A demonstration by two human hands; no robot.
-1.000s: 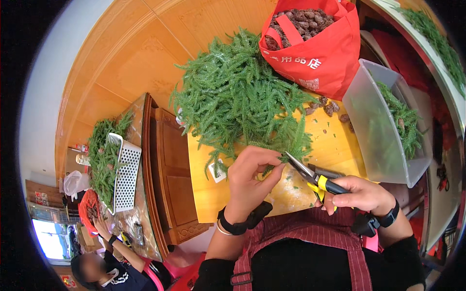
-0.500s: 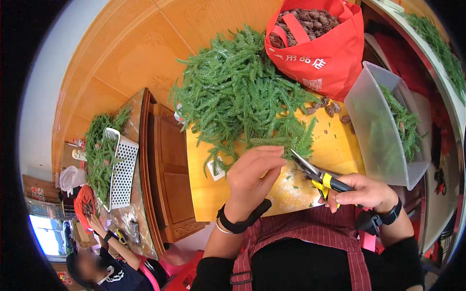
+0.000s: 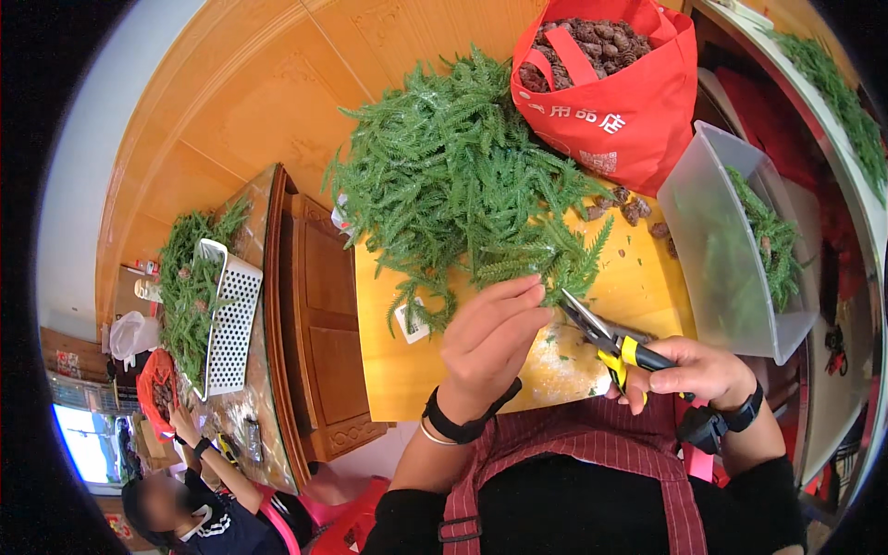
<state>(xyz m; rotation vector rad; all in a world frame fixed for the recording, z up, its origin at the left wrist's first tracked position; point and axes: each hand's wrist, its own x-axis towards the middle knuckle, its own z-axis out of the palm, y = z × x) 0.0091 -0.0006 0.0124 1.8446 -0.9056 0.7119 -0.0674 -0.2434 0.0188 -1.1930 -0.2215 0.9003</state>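
Long-nose pliers [image 3: 599, 335] with black and yellow handles are gripped in my right hand [image 3: 696, 372]. Their metal tip points up and left, close to the fingers of my left hand [image 3: 492, 335]. That left hand is closed, thumb and fingertips pinched at the base of a green artificial pine sprig [image 3: 575, 266]; the stem between the fingers is hidden. Just beyond lies a big heap of the same green sprigs [image 3: 453, 166], dusted with white flecks, on the yellow tabletop [image 3: 407, 379].
A red bag [image 3: 638, 120] full of pine cones [image 3: 601, 46] stands behind, loose cones [image 3: 634, 209] beside it. At right is a clear plastic bin [image 3: 717, 250] with greenery. On the left, a co-worker's hand [image 3: 185, 425] reaches to a red bag near a white perforated basket [image 3: 236, 324].
My left hand has shifted slightly, and the sprig by its fingertips has moved a little. The pliers have swung slightly to the right and down. At left, the co-worker's arm has moved.
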